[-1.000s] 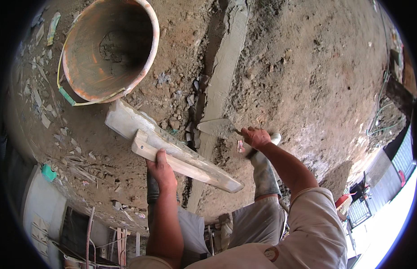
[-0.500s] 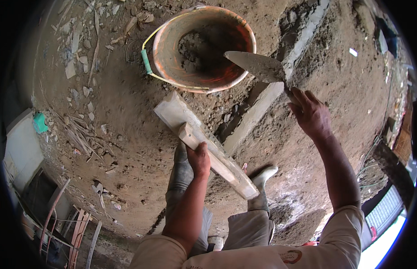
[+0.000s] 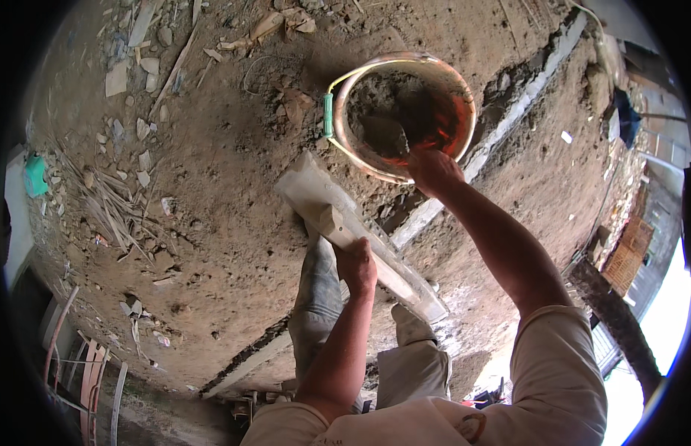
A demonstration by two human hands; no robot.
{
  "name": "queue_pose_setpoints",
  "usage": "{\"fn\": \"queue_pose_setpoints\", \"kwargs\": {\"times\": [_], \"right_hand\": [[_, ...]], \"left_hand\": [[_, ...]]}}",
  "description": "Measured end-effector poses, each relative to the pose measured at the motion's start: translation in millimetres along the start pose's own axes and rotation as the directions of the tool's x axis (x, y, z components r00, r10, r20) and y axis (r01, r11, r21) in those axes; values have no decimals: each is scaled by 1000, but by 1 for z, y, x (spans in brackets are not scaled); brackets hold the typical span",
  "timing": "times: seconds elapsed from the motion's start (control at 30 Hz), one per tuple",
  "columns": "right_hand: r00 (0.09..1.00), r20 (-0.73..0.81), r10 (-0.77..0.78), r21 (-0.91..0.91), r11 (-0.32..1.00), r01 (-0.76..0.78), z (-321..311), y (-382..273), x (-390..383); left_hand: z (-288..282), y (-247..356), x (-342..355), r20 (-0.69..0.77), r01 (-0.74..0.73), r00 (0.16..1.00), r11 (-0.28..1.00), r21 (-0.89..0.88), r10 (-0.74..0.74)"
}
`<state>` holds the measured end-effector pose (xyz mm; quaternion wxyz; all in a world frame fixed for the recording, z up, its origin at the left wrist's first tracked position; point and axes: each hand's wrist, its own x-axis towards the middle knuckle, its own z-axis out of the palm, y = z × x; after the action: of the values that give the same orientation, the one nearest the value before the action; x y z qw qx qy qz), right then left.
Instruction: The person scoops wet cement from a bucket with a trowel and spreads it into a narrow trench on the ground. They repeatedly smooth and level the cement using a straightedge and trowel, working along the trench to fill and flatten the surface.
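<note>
The right hand (image 3: 434,172), clamped on a trowel (image 3: 388,135), reached over the rim of a bucket (image 3: 455,111) on the soil (image 3: 234,215), the blade down against grey mortar (image 3: 382,91) inside. The left hand (image 3: 357,265) was wrapped around the handle (image 3: 332,221) of a long float (image 3: 310,186) (its pale board slanted in front of the legs (image 3: 319,286), one end toward the bucket). A green grip (image 3: 328,115) sat at the bucket's left side. Near the bucket, a grey strip (image 3: 420,221) ran diagonally over the soil, partly hidden by the float. Sticks (image 3: 115,201) lay well off to the left.
</note>
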<state>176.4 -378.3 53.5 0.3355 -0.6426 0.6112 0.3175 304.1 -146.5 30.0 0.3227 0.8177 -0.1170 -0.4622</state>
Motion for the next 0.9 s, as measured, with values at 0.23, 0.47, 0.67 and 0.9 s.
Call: {"fn": "queue_pose_setpoints", "kwargs": {"times": [0.23, 0.47, 0.67, 0.9], "right_hand": [[997, -21, -77, 347, 935, 80, 12, 46, -10], [932, -230, -280, 632, 685, 362, 50, 97, -18], [918, -394, -47, 756, 551, 353, 103, 155, -89], [785, -401, 473, 878, 443, 181, 190, 242, -127]], "left_hand": [[-3, -1, 8, -18, 76, 997, 991, 111, -75], [14, 32, 10, 0, 271, 961, 944, -188, -276], [43, 5, -15, -86, 146, 983, 970, -194, -165], [47, -54, -26, -28, 215, 975, 973, -85, -218]]}}
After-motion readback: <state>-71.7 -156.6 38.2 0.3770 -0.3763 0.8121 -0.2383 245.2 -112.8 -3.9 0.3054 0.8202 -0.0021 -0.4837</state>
